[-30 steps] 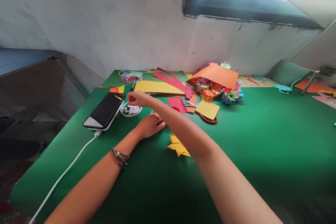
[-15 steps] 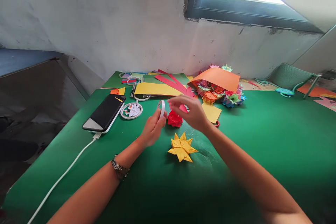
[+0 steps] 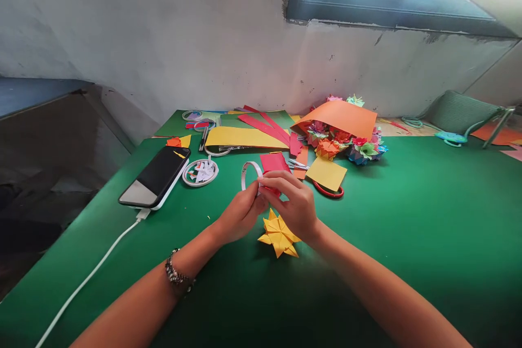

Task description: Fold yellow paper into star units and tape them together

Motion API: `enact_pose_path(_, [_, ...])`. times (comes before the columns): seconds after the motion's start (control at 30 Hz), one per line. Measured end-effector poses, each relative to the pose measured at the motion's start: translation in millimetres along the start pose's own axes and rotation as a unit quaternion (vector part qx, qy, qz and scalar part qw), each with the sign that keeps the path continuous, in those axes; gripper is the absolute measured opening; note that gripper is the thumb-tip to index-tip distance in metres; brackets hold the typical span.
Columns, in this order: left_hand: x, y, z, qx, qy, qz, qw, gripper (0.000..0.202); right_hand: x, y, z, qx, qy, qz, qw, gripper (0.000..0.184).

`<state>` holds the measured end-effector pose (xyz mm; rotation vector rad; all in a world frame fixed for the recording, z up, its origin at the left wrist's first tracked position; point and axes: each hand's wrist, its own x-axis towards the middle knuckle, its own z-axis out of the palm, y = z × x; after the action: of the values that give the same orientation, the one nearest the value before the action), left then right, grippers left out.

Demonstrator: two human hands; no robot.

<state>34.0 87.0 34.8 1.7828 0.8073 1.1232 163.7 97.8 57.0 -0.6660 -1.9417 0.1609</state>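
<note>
A narrow white roll of tape (image 3: 246,172) stands upright in my left hand (image 3: 240,216), whose fingers are closed on its lower edge. Beside it, my right hand (image 3: 290,202) pinches at the roll's right edge with thumb and fingertips; whether a loose tape end is between them is too small to tell. A yellow folded-paper star (image 3: 279,235) lies on the table just below both hands. Behind my right hand, a red folded-paper piece is mostly hidden. Red paper (image 3: 272,162) lies just beyond it.
Red-handled scissors (image 3: 335,194) lie partly under a yellow paper square (image 3: 327,174). Left are a phone (image 3: 157,176) with a white cable (image 3: 92,277) and a round holder (image 3: 183,176) of paper scraps. Folded-paper flowers (image 3: 365,151) sit under an orange sheet (image 3: 342,117).
My right hand has come left and down to meet the tape roll. The roll now shows more face-on, and my hands cover most of the red folded piece. The view has shifted slightly.
</note>
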Motion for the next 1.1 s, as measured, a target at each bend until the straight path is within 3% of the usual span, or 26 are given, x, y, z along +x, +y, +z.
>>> enact_pose_path(0.33, [1,2,-3.1,0.163,-0.017,-0.026,0.986,0.022,1,5,-1,0.049,-0.041,0.07,0.995,0.007])
enact_pose_path(0.57, [1,1,-1.1,0.244,-0.034,0.032,0.969,0.021,-2,9,1,0.109,-0.054,0.12,0.985,0.007])
enact_pose_path(0.73, [0,-1,0.0,0.295,-0.026,0.051,0.954,0.024,-3,8,1,0.072,-0.043,0.083,0.993,0.012])
enact_pose_path(0.9, [1,-2,0.6,0.325,-0.025,0.085,0.942,0.023,-6,3,2,-0.005,0.028,0.001,1.0,0.012])
enact_pose_path(1.1, [2,-3,1.7,0.401,-0.012,0.14,0.905,0.025,-7,-1,4,-0.002,-0.009,-0.022,1.0,0.033])
